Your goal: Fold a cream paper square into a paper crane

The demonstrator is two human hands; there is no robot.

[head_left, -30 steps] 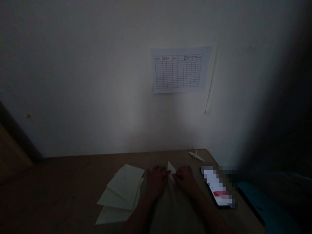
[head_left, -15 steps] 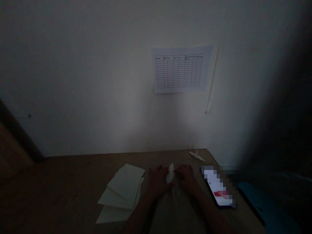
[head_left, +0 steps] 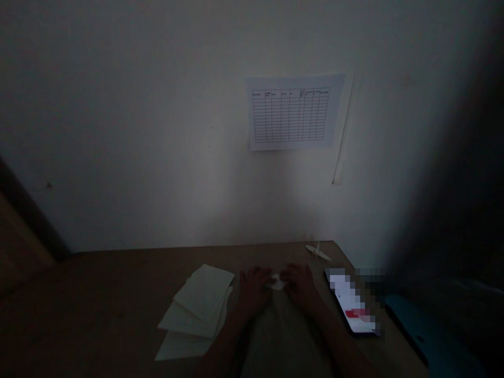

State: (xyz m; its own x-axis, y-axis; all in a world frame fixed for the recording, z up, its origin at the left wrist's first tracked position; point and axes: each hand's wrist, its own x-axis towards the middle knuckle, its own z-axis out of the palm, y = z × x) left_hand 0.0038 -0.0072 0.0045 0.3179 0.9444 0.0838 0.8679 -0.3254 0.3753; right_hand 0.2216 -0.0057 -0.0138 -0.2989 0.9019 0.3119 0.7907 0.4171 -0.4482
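Note:
A small folded piece of white paper (head_left: pixel 277 282) lies between my two hands near the middle of the table. My left hand (head_left: pixel 255 286) is closed on its left side, with fingertips pressed at the paper. From the right, my right hand (head_left: pixel 300 283) grips the other side in the same way. Much of the paper is hidden by my fingers, and the dim light blurs its folds. Beyond my right hand, by the wall, sits a folded paper crane (head_left: pixel 318 252) with its wings spread.
Several pale paper sheets (head_left: pixel 205 294) lie overlapping left of my left arm. A phone with a lit, partly blurred screen (head_left: pixel 352 304) rests near the table's right edge. Past that edge is a blue-green object (head_left: pixel 421 325). A printed table sheet (head_left: pixel 291 113) hangs on the wall.
The folded paper, a tall pointed shape before, now shows shorter and wider between my fingers. My left thumb has drawn up toward it, and both hands sit closer around it.

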